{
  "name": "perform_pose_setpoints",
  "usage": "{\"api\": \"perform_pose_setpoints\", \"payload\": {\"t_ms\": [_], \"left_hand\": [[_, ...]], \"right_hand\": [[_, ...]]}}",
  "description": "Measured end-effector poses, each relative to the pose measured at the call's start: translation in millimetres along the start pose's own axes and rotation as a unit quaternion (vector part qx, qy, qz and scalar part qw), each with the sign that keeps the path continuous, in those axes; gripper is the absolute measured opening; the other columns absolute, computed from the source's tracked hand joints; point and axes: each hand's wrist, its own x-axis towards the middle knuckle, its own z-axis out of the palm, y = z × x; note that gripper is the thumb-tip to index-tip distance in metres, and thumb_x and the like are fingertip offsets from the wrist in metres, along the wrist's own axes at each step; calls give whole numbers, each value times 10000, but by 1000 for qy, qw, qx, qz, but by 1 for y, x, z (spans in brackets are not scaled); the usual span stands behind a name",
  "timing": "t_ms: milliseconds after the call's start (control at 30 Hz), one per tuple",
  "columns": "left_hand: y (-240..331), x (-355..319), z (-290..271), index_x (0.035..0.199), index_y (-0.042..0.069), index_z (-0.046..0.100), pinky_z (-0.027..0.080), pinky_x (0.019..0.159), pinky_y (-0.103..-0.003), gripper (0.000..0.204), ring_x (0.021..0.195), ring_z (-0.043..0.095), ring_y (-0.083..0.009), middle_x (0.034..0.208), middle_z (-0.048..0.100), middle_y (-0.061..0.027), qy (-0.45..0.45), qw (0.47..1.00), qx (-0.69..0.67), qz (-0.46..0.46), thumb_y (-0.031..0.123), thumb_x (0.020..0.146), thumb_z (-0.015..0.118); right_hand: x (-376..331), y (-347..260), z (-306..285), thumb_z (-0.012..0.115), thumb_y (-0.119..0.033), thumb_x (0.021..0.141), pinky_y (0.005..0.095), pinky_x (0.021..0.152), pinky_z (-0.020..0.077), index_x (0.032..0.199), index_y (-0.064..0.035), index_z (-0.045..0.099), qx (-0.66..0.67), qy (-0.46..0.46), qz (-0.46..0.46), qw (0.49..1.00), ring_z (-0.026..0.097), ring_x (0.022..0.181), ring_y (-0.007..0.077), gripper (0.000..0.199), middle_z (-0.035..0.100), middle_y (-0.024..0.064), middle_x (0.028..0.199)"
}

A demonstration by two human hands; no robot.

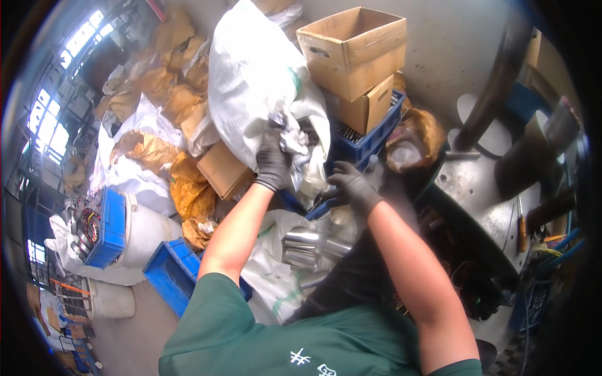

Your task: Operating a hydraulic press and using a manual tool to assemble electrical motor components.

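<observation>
at the mouth of the white sack [248, 78], left hand [274, 161], dark-gloved; fingers curled closed on crumpled silvery-white material [293, 139], the fingertips partly hidden; the sack itself large, bulging, its mouth turned toward the wearer; to the right of the sack's mouth, right hand [355, 188], likewise gloved; fingers spread and slightly bent, nothing seen in its grasp; just below the sack, a cluster of shiny metal cylinders [302, 249], lying on a second, flattened white sheet of sacking [266, 272]; against the sack's lower left, one cardboard carton [224, 168]; further left of it, crumpled brown paper [188, 191], in a heap; right of the sack, one blue crate [370, 148], holding small metal parts and a brown box [351, 111]; above that, one open-topped cardboard box [376, 53], with a handle slot; farther right of the sack, a brown paper bag [433, 128], lined in clear plastic; beyond it, a round metal table [467, 182], bearing an orange-handled tool [522, 235]; lower left of the sack, one blue bin [170, 279], tilted; past it, a white drum [144, 225].
</observation>
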Motion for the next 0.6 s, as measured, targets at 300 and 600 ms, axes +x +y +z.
{"api": "perform_pose_setpoints", "payload": {"t_ms": [300, 600], "left_hand": [[-109, 80, -74, 1279, 72, 598, 509, 1031, -362, 385, 1183, 637, -238, 1251, 666, -107, -49, 890, 453, -25, 141, 915, 705], [-111, 123, -85, 1434, 121, 606, 404, 1142, -437, 614, 1364, 550, -289, 1483, 587, -140, -208, 182, 960, 40, 407, 891, 612]], "right_hand": [[42, 17, 10, 758, -22, 801, 338, 690, 585, 1374, -9, 507, -118, 14, -20, 993, 684, 802, 222, 626, 657, 177, 1047], [48, 22, 9, 762, -123, 725, 402, 924, 549, 1129, -75, 722, -423, 95, -101, 895, 716, 1046, 353, 409, 742, 210, 1073]]}}
